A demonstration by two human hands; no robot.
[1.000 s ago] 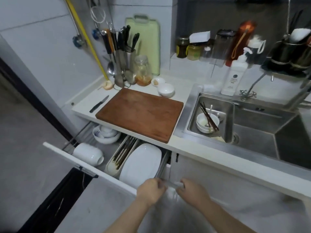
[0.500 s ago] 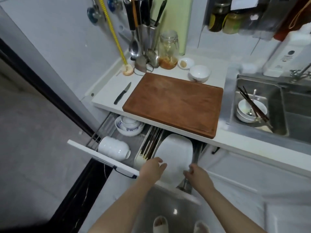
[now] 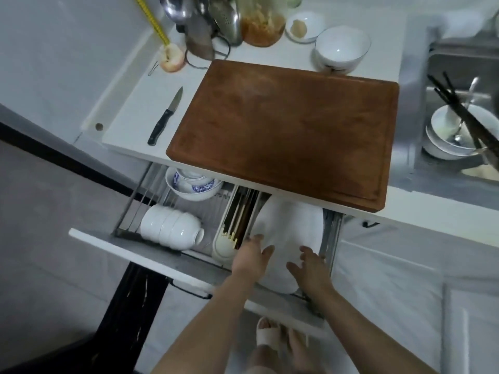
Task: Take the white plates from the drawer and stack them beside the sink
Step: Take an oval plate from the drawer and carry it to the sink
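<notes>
Reaching into the open drawer (image 3: 151, 255), I have my left hand (image 3: 249, 261) and right hand (image 3: 310, 268) on the white plates (image 3: 290, 228), fingers spread and relaxed on the top plate, gripping nothing. The plates sit tilted in the drawer's right end, partly under the counter edge (just right of the chopstick tray (image 3: 229, 233)). Above, a wooden cutting board (image 3: 291, 130) lies beside the sink (image 3: 413, 98).
</notes>
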